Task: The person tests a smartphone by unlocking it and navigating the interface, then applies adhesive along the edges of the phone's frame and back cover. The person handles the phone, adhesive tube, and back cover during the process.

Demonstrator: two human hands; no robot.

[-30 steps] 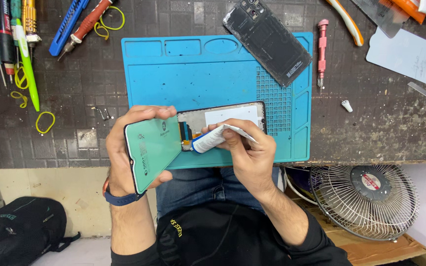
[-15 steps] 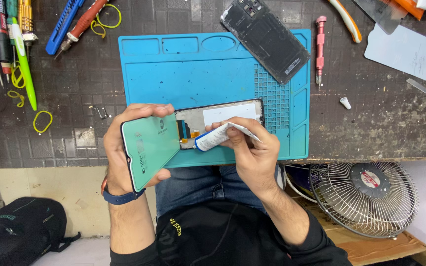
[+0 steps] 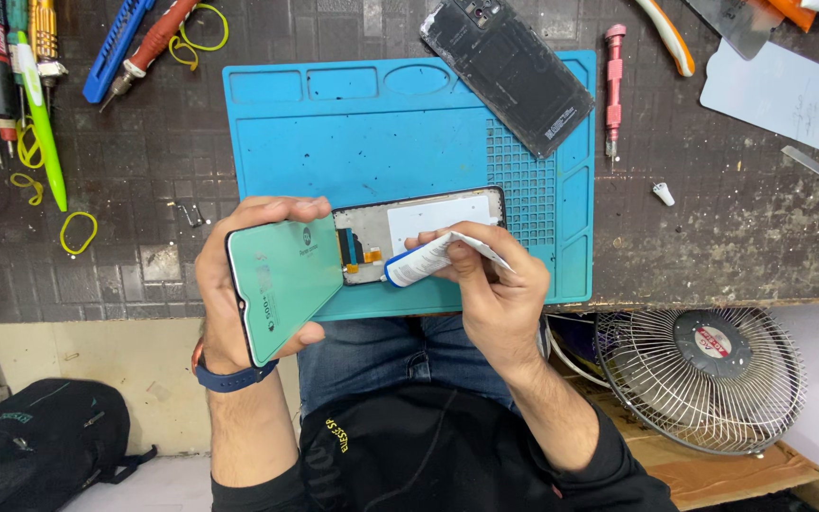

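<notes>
Far left counter edge: screwdrivers and a green pen (image 3: pixel 42 118), yellow rubber bands (image 3: pixel 78 232) scattered nearby, a blue utility knife (image 3: pixel 116 52) up at the back edge. Left hand (image 3: pixel 234 284) clamped round a lifted phone screen (image 3: pixel 286 284) — green protective film facing up, tilted off the front edge of the blue mat (image 3: pixel 381 133). Screen hinged open from the phone frame (image 3: pixel 424 223), which lies at the mat's front edge; flex cable visible between the two. Right hand (image 3: pixel 495 294) pinching a small white glue tube (image 3: pixel 428 261), blue-capped tip touching the frame just beside the flex. Against a second ago: screen and tube barely shifted, tip sitting slightly further along the frame — likely adhesive work in progress, not finished. Black back cover (image 3: pixel 509 71) lying across the mat's back right corner. Pink screwdriver (image 3: pixel 613 90) just off the mat's right edge. Fan (image 3: pixel 703 374) below the counter's front edge, right side.
</notes>
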